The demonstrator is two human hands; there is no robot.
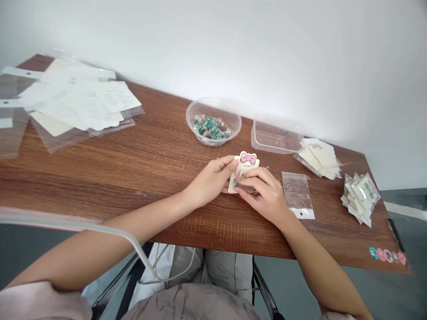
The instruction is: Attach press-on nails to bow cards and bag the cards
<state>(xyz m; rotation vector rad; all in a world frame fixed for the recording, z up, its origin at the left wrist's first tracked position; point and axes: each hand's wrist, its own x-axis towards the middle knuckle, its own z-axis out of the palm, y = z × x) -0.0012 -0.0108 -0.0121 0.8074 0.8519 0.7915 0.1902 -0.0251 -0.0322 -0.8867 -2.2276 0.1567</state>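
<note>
My left hand pinches the left edge of a small cream card topped with a pink bow print, held just above the wooden table. My right hand has its fingers closed on the card's lower part, where a small green piece shows between fingertips and card. Both hands meet over the table's middle front.
A round clear bowl of green and pink small pieces stands behind the hands. Right of it are a clear rectangular tub, a stack of cream cards, an empty clear bag and packed bags. Plastic sleeves and papers cover the far left.
</note>
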